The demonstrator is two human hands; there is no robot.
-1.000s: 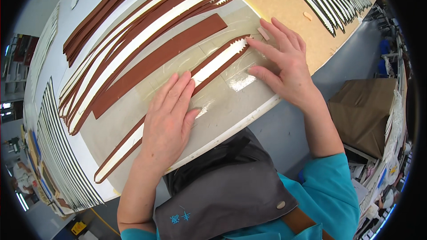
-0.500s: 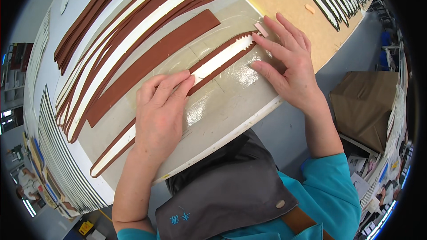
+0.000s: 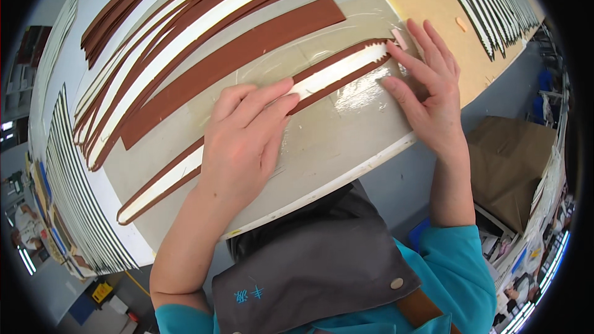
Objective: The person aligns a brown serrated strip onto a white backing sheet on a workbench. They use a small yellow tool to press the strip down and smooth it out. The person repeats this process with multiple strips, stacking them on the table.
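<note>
A long brown strip with a white middle and zigzag-cut edges at its right end (image 3: 343, 73) lies on the greyish sheet (image 3: 334, 142) covering the table. Across its middle, my left hand (image 3: 244, 136) rests with fingers stretched out, hiding part of it. My right hand (image 3: 431, 86) is at the zigzag end, its index fingertip touching there and its thumb apart from the strip. Beside that end lies a small pale pink block (image 3: 399, 39). Just beyond the strip, a wider plain brown strip (image 3: 247, 67) lies flat.
Farther back are a pile of brown-and-white strips (image 3: 185, 43) and a stack of plain brown strips (image 3: 124, 9). Rows of black-edged white strips lie at left (image 3: 80, 198) and far right (image 3: 489, 9). A brown-covered box (image 3: 510, 167) stands right of the table.
The whole view has shifted, so the table's things sit farther right in the picture. Both hands keep nearly the same places on the strip.
</note>
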